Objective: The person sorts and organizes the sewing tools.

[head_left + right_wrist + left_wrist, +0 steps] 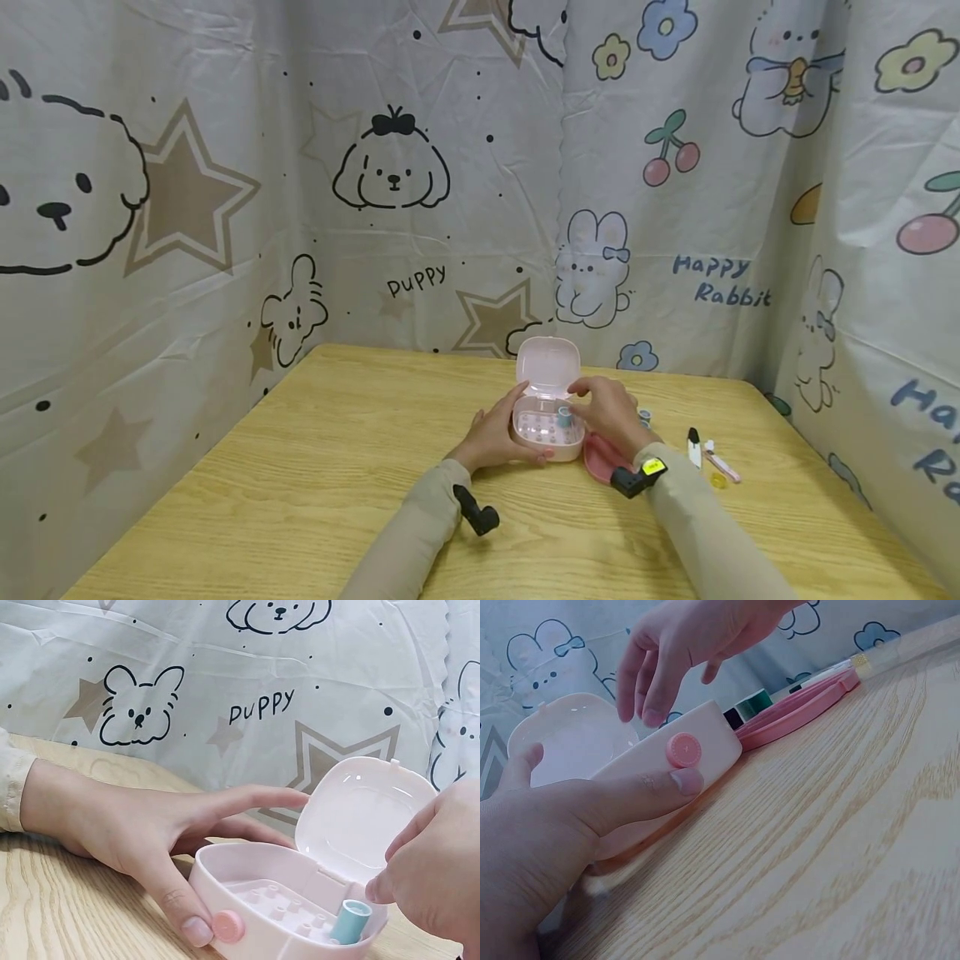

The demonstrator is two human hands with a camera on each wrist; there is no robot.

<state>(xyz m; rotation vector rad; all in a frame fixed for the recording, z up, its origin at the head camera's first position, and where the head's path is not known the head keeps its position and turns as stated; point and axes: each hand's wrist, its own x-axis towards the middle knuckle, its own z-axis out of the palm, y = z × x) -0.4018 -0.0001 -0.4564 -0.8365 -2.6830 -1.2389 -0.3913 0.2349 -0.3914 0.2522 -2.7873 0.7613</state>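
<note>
A pale pink sewing box (550, 452) stands on the table with its hinged lid (364, 817) raised. Rows of small pegs line its inside, and a teal thread spool (352, 921) stands upright at the right end. My left hand (495, 433) grips the box from the left, its thumb along the front beside a round pink button (684, 750). Over the right end of the box is my right hand (609, 410), its fingers (660, 682) pointing down, loosely bent, close to the spool. I see nothing held in them; whether they touch the spool I cannot tell.
Right of the box lies a darker pink tray-like piece (600, 458), with more spools (645, 417) behind it. Farther right are a black-and-white tool (693, 447), a slim pink-and-white tool (722, 462) and a small yellow round item (718, 481). Printed curtains surround the table.
</note>
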